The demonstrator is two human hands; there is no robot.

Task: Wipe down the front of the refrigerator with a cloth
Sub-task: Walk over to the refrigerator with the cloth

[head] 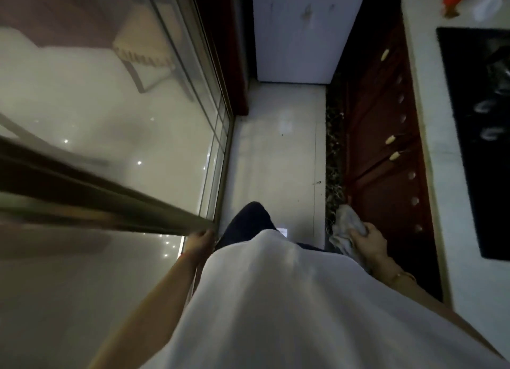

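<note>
The white refrigerator (300, 34) stands at the far end of a narrow kitchen aisle, its front facing me. My right hand (368, 240) hangs at my side and grips a crumpled grey cloth (346, 226), well short of the refrigerator. My left hand (200, 241) is at the edge of the sliding glass door's metal frame (110, 200), with the fingers curled round that edge. My white shirt and one dark trouser leg fill the bottom middle of the view.
A glass sliding door (124, 114) lines the left side. Dark red cabinets with small knobs (386, 136) run along the right under a pale countertop (436, 147) carrying a black cooktop (483, 120). Pale tiled floor (276, 153) leads to the refrigerator.
</note>
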